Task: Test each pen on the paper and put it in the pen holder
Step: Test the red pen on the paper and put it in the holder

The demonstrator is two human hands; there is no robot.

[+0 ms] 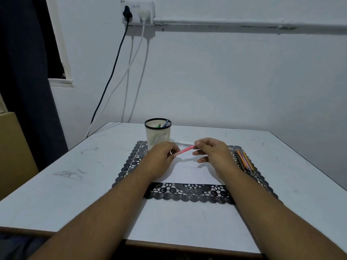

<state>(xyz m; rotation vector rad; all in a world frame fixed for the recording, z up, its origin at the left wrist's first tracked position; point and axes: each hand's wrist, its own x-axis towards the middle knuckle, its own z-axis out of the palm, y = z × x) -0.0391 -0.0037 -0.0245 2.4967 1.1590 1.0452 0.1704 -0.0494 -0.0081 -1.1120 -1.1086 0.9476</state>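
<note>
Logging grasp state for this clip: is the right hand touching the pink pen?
Touching. The head view shows the right hand pinching the far end of the pink pen between thumb and fingertips, while the left hand holds the near end.

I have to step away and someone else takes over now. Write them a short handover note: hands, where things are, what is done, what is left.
Left hand and right hand each pinch one end of the pink pen above the paper.
Pen holder stands at the mat's far left corner, with at least two pens in it.
Untested pens lie on the mat's right side.
Left: test pink pen, drop it in, then the rest.
</note>
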